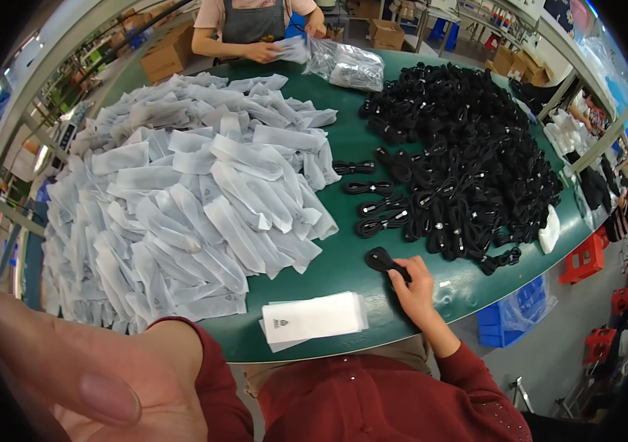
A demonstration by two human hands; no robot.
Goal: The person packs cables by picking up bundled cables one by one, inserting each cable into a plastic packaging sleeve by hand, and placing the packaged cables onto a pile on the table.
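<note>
My right hand point(415, 289) is closed around one end of a black coiled cable point(381, 259), held over the table's near side. My left hand point(130, 372) is raised close to the camera and looms large at the lower left. Its palm and thumb show with nothing in them; part of its fingers runs out of the picture. Between my arms, at the near edge, lies a small stack of flat white translucent bags point(314, 321) with a dark print on the top one.
On the green table point(269, 289), a big heap of filled whitish bags point(188, 191) covers the left. A heap of black coiled cables point(468, 155) spreads over the right. Across the table a person point(255, 33) handles clear plastic bags point(347, 65). A blue crate point(513, 313) stands beside the table.
</note>
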